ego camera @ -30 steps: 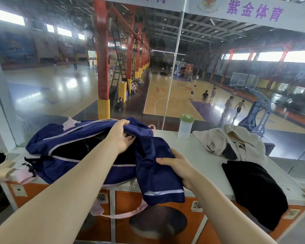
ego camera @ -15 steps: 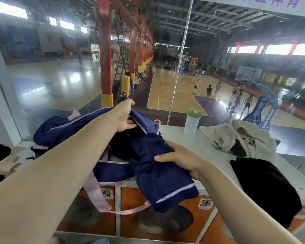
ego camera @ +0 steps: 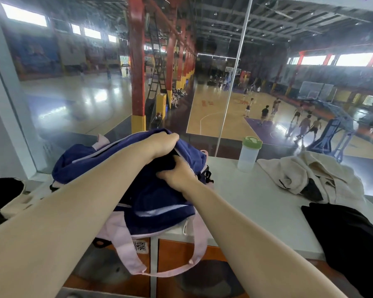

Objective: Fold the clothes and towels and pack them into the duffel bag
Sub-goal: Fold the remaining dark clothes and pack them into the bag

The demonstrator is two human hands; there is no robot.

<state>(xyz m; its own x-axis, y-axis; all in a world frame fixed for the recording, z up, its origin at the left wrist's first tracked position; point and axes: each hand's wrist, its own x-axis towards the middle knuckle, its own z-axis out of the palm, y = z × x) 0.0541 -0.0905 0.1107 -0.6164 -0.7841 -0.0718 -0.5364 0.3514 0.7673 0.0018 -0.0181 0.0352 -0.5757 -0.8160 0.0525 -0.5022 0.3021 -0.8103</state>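
A navy duffel bag (ego camera: 78, 168) with pink trim and pink straps lies on the white counter (ego camera: 252, 203). My left hand (ego camera: 162, 143) grips the bag's upper flap and holds the opening up. My right hand (ego camera: 177, 174) is closed on a folded navy garment (ego camera: 157, 203) with a pale stripe and presses it into the bag's mouth. Most of the garment lies over the bag's front side. A crumpled beige garment (ego camera: 306, 175) and a black garment (ego camera: 342, 233) lie on the counter to the right.
A translucent bottle with a green lid (ego camera: 249, 153) stands at the counter's back edge against the glass wall. A black and beige bag (ego camera: 2, 198) sits at the far left. Orange locker fronts (ego camera: 172, 250) are below the counter. A pink strap (ego camera: 138, 265) hangs over the front edge.
My right hand has moved left and up with the navy garment, from hanging over the counter's edge into the bag's opening. My left hand lifted the flap higher.
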